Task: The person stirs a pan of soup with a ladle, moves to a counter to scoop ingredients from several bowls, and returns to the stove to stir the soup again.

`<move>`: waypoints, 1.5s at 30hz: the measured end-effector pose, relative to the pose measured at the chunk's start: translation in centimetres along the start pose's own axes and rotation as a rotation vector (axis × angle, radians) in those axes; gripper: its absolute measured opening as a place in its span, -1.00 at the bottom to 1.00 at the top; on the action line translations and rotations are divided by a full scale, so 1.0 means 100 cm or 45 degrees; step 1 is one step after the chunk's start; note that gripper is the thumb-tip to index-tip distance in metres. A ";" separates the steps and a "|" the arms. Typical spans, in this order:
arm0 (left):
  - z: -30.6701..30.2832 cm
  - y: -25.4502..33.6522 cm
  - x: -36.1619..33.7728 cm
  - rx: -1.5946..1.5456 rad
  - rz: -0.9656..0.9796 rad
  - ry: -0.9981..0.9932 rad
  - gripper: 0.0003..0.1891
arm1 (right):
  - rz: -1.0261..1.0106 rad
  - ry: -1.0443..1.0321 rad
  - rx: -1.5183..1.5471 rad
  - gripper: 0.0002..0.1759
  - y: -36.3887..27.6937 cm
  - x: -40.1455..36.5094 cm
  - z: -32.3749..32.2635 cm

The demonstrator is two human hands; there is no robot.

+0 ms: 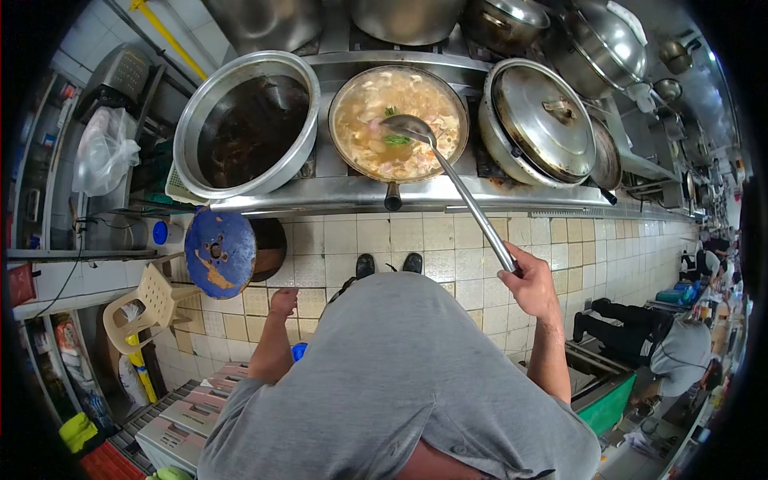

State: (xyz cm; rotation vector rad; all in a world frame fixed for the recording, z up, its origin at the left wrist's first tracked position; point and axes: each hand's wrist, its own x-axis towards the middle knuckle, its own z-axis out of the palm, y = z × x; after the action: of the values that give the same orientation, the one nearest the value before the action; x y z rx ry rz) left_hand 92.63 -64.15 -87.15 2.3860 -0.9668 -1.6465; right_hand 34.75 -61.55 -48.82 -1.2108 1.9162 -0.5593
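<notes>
My right hand (530, 280) is closed around the end of a long-handled metal ladle (472, 200). The ladle's bowl rests at the surface of a light broth with pale pieces in it, beside some green stalks (396, 139). That broth fills a wide frying pan (337, 148) on the stove, its short dark handle pointing toward me. My left hand (284, 302) hangs low at my side, away from the stove, with its fingers curled in; what they hold, if anything, I cannot make out.
Left of the pan stands a large metal basin (186, 152) of dark liquid; to the right is a lidded pot (540, 120). Big pots (408, 20) line the back. A blue-topped round stool (214, 260) and beige plastic chair (144, 308) stand at left. Another person (680, 348) is at right.
</notes>
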 end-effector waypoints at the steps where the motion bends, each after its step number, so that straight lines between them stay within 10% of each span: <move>1: 0.000 0.001 -0.002 0.004 -0.009 0.014 -0.61 | -0.021 0.023 0.021 -0.38 0.003 0.000 0.003; 45: 0.000 0.003 0.006 -0.062 0.001 -0.019 -0.64 | 0.005 0.191 0.229 -0.38 0.004 0.035 0.029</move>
State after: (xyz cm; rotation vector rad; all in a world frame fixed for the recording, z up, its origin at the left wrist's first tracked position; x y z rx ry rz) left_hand 92.63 -64.70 -87.53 2.3451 -0.9194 -1.6704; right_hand 36.09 -64.34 -52.15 -1.0759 1.9445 -0.8222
